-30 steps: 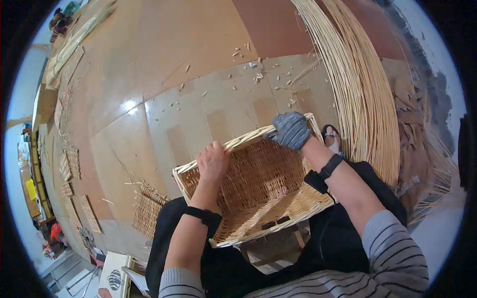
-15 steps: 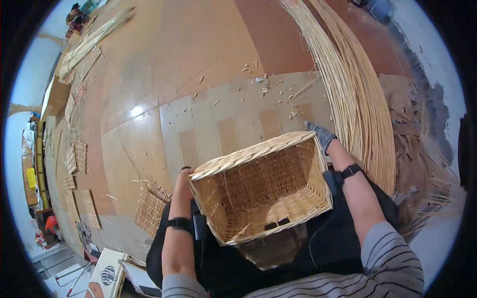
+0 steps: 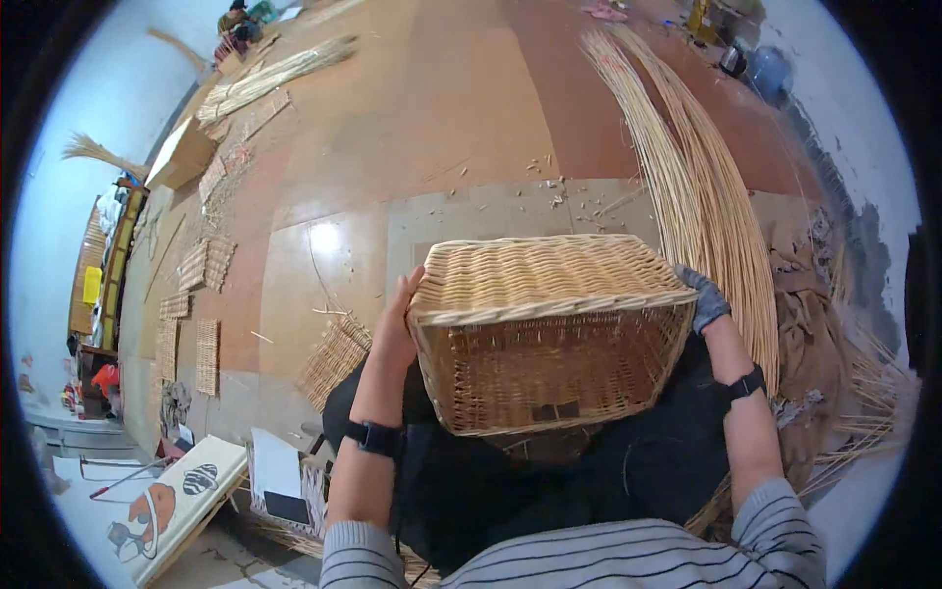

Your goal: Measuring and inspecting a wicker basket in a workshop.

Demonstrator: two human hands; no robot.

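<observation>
A rectangular wicker basket (image 3: 549, 275) is tipped above my lap, one woven outer face turned upward and its dim open interior toward me. My bare left hand (image 3: 397, 319) grips its left side, thumb and fingers along the rim. On the right, my hand in a grey knit glove (image 3: 702, 299) holds the basket's other side, partly hidden by it. Dark straps with small devices are on both wrists.
Long rattan bundles (image 3: 702, 196) lie at right beside crumpled brown cloth (image 3: 814, 344). Woven panels (image 3: 206, 353) and a cardboard box (image 3: 182, 152) line the left. A co-worker (image 3: 234, 29) sits far back. A printed board (image 3: 172, 510) and phone (image 3: 287, 506) are lower left.
The basket has turned over from opening upward to a woven face upward. My hands moved from its top rim to its two sides. The camera's view has lifted, showing more floor.
</observation>
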